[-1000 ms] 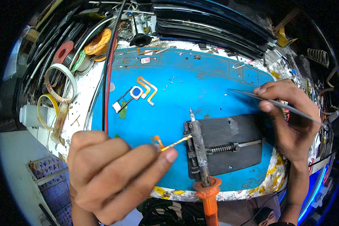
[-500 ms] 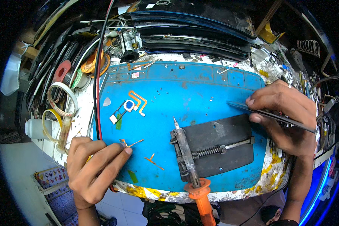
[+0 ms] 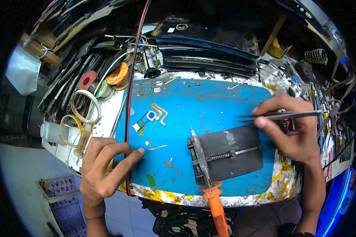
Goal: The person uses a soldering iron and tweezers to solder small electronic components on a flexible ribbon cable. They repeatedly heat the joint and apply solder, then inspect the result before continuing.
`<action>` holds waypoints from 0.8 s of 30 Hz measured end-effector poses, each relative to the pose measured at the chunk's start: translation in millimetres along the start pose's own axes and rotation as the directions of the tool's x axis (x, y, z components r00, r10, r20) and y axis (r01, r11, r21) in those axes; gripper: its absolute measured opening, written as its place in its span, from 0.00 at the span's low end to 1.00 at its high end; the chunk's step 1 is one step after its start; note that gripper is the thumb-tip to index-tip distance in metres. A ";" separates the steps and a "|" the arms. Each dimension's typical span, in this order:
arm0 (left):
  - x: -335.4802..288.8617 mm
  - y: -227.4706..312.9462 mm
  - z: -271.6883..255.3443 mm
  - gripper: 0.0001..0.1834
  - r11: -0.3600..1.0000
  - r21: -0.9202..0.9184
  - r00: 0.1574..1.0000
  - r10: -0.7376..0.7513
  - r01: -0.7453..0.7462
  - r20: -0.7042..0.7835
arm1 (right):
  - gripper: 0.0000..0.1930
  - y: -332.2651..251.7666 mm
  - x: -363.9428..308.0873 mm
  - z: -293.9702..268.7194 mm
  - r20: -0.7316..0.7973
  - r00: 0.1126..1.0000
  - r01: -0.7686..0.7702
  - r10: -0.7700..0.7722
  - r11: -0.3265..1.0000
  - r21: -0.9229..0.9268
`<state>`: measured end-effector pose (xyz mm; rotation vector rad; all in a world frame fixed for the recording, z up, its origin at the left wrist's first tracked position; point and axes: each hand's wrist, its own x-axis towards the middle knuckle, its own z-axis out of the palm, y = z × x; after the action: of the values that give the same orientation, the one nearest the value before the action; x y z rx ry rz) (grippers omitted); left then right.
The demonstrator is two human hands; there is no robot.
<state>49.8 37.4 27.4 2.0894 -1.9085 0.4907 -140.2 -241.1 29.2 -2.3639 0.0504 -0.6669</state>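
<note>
My right hand [image 3: 292,132] pinches metal tweezers [image 3: 283,115] between thumb and fingers; their blurred tips point left over the blue mat [image 3: 209,102]. On the left, my left hand [image 3: 105,166] rests open at the mat's edge, fingers bent apart and holding nothing. Just beyond its fingertips lies a thin orange flex cable [image 3: 158,147] with a small pale end. A second small flex cable [image 3: 173,166] lies nearer me. Farther back is a small square part with a blue centre [image 3: 151,115], beside an orange ribbon [image 3: 159,108].
An orange-handled soldering iron [image 3: 202,164] lies across a black spring-clamp board holder [image 3: 245,166]. Black-and-red wires [image 3: 129,118] cross the mat's left side. Tape rolls [image 3: 86,106] and a white bottle [image 3: 51,132] stand left; stacked dark panels [image 3: 209,59] fill the back.
My left fingers have let go of the flex cable, which lies on the mat. The tweezers in my right hand have swung nearly level. The whole view has shifted.
</note>
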 end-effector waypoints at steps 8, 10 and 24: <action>24.3 -21.7 -12.7 0.13 0.997 0.021 0.969 0.078 -0.075 -0.234 | 0.04 -0.3 -0.4 -9.7 -0.207 0.967 -0.170 0.146 0.980 -0.103; 37.8 -38.4 -15.9 0.11 0.989 0.150 0.968 0.049 -0.012 -0.246 | 0.04 -4.7 -1.3 -14.6 -0.126 0.969 -0.234 0.211 0.950 -0.207; 88.0 -72.3 38.0 0.08 0.998 0.003 0.993 0.065 -0.065 0.099 | 0.04 1.6 -2.1 -0.7 -0.076 0.969 -0.247 0.235 0.920 -0.304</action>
<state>130.8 -51.0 32.1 2.0977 -2.0380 0.4153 -142.1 -242.3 27.8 -2.5859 0.4908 -0.6190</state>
